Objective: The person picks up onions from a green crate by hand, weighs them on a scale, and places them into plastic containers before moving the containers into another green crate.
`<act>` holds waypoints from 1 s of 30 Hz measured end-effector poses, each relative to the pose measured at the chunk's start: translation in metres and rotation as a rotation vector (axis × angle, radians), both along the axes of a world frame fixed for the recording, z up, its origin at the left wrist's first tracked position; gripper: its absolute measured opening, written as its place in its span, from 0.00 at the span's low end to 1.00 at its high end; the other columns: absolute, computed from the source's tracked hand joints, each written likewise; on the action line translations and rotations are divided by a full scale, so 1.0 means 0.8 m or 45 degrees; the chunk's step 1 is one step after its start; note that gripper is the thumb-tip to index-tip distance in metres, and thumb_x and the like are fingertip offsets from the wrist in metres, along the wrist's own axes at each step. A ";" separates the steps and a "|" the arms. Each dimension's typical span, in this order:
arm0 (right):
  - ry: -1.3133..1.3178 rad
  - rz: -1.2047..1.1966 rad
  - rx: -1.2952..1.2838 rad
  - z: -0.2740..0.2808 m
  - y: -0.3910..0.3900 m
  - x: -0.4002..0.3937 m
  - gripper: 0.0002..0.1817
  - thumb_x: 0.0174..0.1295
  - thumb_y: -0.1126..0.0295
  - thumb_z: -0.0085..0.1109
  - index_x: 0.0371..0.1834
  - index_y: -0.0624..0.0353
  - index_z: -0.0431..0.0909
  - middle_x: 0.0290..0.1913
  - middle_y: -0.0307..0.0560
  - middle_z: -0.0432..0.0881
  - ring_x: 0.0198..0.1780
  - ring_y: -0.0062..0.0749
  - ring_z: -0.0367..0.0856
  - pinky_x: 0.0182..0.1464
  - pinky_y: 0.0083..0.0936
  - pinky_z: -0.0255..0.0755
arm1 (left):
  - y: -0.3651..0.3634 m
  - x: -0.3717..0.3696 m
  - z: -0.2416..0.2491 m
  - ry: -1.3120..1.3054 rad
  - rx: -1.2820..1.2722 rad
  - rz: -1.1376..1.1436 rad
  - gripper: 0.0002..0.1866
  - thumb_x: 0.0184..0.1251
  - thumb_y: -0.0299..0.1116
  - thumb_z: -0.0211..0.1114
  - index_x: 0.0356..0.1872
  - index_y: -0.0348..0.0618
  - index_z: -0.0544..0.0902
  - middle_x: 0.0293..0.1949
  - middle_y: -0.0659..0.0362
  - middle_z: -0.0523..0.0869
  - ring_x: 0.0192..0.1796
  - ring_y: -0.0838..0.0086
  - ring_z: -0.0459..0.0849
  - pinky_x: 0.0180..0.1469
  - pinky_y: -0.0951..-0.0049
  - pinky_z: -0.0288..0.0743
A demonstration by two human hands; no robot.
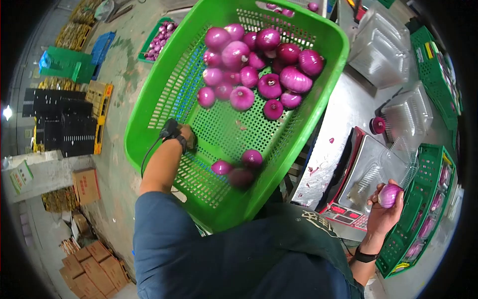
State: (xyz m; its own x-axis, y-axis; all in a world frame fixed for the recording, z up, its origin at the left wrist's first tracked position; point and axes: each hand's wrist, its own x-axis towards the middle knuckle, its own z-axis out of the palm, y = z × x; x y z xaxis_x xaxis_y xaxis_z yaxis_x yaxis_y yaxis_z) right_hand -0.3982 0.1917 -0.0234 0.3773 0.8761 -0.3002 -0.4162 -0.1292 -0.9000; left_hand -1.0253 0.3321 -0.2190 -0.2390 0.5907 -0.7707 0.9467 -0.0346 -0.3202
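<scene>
My right hand [383, 212] is closed around a peeled red onion [390, 196], held beside the scale at the right. My left hand [187, 136] reaches into a large green crate [134, 130], near its left side; its fingers are turned away and hidden. Many red onions [242, 98] are heaped in the far part of the crate. Several more, such as one onion [252, 158], lie at the near end. A kitchen scale [354, 172] with a red front panel stands on the metal table, and a clear plastic container [381, 174] sits on it.
Stacked clear plastic containers [381, 50] stand at the back right. Another onion [377, 125] lies by an opened container. A green crate [424, 199] of packed onions is at the right. Pallets, cardboard boxes [94, 269] and a small onion crate [160, 40] stand on the floor.
</scene>
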 end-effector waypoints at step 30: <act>-0.388 -0.126 0.108 -0.014 -0.157 0.161 0.25 0.62 0.73 0.71 0.60 0.62 0.73 0.47 0.38 0.80 0.47 0.20 0.78 0.51 0.19 0.73 | -0.129 0.634 0.330 -1.963 0.412 -0.292 0.43 0.58 0.53 0.78 0.71 0.45 0.72 0.50 0.41 0.88 0.51 0.52 0.90 0.57 0.63 0.79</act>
